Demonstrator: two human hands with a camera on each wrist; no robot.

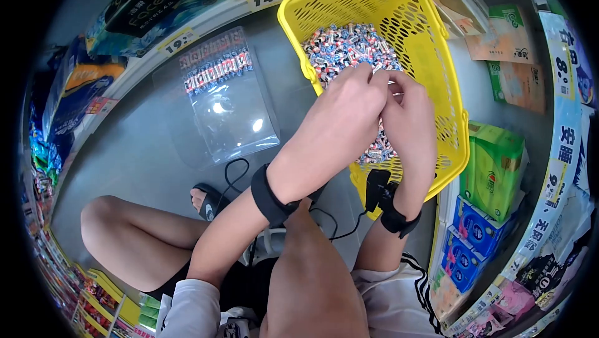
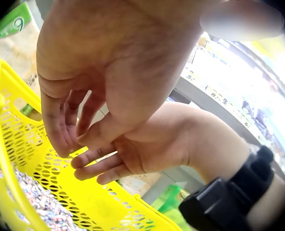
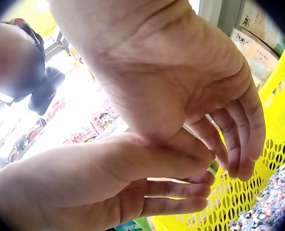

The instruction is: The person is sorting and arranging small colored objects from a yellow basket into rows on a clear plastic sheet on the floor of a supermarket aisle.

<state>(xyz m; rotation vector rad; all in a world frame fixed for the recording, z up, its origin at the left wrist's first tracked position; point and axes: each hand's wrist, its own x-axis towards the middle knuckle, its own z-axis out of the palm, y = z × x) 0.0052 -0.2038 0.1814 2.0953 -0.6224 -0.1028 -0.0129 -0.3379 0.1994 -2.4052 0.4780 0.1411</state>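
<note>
My left hand [image 1: 349, 104] and right hand [image 1: 412, 116] meet over a yellow basket [image 1: 460, 141]. Inside lies a heap of small wrapped candies [image 1: 346, 41] in white, blue and red. In the left wrist view, the thumb and forefinger of the left hand [image 2: 109, 72] come together, close by the bent fingers of the right hand [image 2: 147, 149]. From the right wrist, the fingertips of both hands overlap above the basket wall. I cannot tell whether anything sits between them.
Left of the basket, a clear plastic box [image 1: 234, 122] lies on the grey floor, with candies in rows [image 1: 218, 71] in it. Shelves with tissue packs [image 1: 493, 169] border the right; more packs [image 1: 156, 1] stand at upper left. A black cable [image 1: 234, 172] crosses the floor near a sandalled foot.
</note>
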